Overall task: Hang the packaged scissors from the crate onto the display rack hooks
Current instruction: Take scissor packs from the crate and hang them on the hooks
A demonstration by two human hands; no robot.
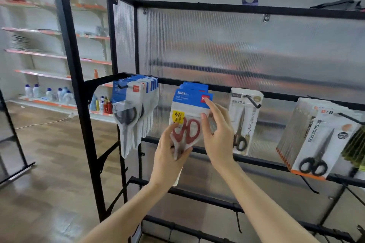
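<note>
A pack of red-handled scissors (186, 122) with a blue header card is held up against the top rail of the black display rack (276, 93). My left hand (169, 156) grips the pack's lower end between thumb and fingers. My right hand (216, 130) pinches its right edge, index finger up at the header. More blue-headed packs sit right behind it; the hook there is hidden. The crate is out of view.
A bunch of grey-handled scissor packs (134, 112) hangs at the rail's left end. A single black-handled pack (244, 120) hangs right of my hands, and a thick row of carded scissors (314, 142) further right. Bare hooks (238, 221) stick out of the lower rails. Store shelves stand at left.
</note>
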